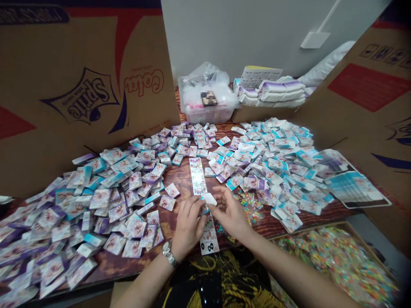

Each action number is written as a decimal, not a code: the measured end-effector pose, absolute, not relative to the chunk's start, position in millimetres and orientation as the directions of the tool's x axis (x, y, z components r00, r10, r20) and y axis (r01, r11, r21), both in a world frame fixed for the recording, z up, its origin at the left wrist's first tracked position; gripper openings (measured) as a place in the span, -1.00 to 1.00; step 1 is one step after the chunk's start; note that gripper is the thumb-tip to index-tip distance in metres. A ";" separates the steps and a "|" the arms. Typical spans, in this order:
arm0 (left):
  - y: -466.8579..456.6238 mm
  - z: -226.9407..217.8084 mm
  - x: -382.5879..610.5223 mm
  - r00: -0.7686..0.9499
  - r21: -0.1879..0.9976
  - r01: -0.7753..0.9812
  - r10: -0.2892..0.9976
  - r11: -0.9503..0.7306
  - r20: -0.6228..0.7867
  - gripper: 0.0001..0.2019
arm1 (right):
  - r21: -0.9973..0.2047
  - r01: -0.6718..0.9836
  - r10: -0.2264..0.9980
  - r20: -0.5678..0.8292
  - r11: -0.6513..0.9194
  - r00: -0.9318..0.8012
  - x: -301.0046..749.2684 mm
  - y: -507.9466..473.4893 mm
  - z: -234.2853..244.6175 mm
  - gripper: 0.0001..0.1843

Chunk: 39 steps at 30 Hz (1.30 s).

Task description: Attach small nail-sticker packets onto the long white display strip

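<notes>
Head view: I see a small carton pinched in the left hand, dead centre over a printed strip; the right hand curls at three o'clock, its grip I cannot tell. Carton heaps spread at nine and two o'clock.

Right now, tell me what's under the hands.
Printed paper shows beyond and nearer than the left hand and right hand; they hide the middle, so whether it's one strip is unclear.
</notes>
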<state>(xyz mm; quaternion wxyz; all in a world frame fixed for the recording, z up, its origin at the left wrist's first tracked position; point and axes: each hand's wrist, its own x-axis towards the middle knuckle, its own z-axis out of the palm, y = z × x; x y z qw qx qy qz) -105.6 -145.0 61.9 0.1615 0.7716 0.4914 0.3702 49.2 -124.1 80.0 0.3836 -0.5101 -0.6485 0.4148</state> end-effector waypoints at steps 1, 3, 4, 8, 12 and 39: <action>-145.6 61.7 -106.3 0.247 0.601 0.647 0.874 -0.470 0.418 -0.65 | -0.938 0.327 0.982 0.061 0.117 -0.176 47.5 -125.1 80.4 -0.69; -146.3 61.6 -107.6 0.247 0.587 0.665 0.878 -0.461 0.410 -0.63 | -0.939 0.320 0.980 0.071 0.128 -0.184 44.7 -126.7 83.1 -0.77; -146.4 61.5 -108.0 0.245 0.584 0.674 0.882 -0.453 0.402 -0.63 | -0.942 0.308 0.979 0.075 0.131 -0.189 43.3 -127.1 84.7 -0.81; -146.6 59.6 -108.0 0.243 0.576 0.688 0.889 -0.441 0.389 -0.62 | -0.989 0.151 0.986 -0.022 0.003 -0.168 37.9 -126.2 86.0 -0.82; -148.4 54.2 -105.7 0.193 0.572 0.714 0.899 -0.404 0.393 -0.52 | -0.992 0.113 0.992 -0.064 -0.052 -0.111 34.9 -123.8 79.4 -0.80; -149.3 44.3 -96.3 0.202 0.415 0.831 0.897 -0.369 0.393 -0.40 | -0.836 0.455 0.951 0.285 0.307 -0.118 31.6 -140.3 78.4 -0.68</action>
